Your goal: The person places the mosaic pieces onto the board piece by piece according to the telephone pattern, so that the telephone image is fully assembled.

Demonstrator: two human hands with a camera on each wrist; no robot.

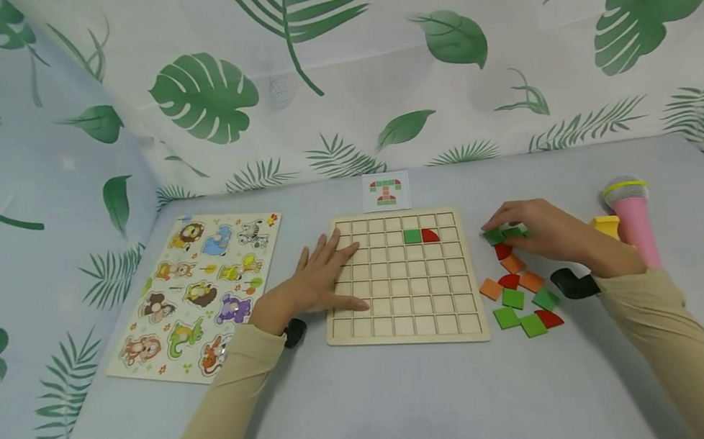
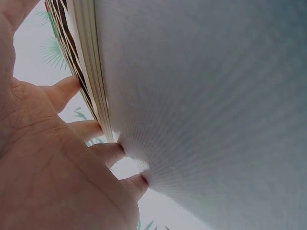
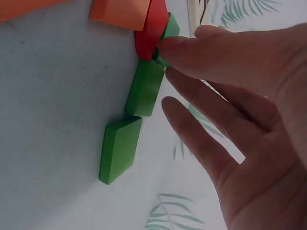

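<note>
My left hand point(image 1: 316, 281) rests with spread fingers over the left edge of a wooden grid board point(image 1: 405, 346). In the left wrist view its fingertips point(image 2: 136, 184) lie along the board's side. On the board's upper part are a green square tile point(image 1: 413, 236) and, beside it, a red quarter-round tile point(image 1: 431, 236). Right of the board, my right hand point(image 1: 538, 227) pinches a green tile point(image 3: 170, 31) between thumb and fingers. Two more green tiles point(image 3: 145, 88) lie in a row near its fingertips, next to a red tile point(image 3: 152, 31).
Loose green, red and orange tiles point(image 1: 513, 299) lie right of the board. Behind it is a small pattern card point(image 1: 386, 192). An animal puzzle board point(image 1: 194, 295) lies left; a pink toy microphone point(image 1: 635, 223) and a yellow object point(image 1: 605, 225) lie right.
</note>
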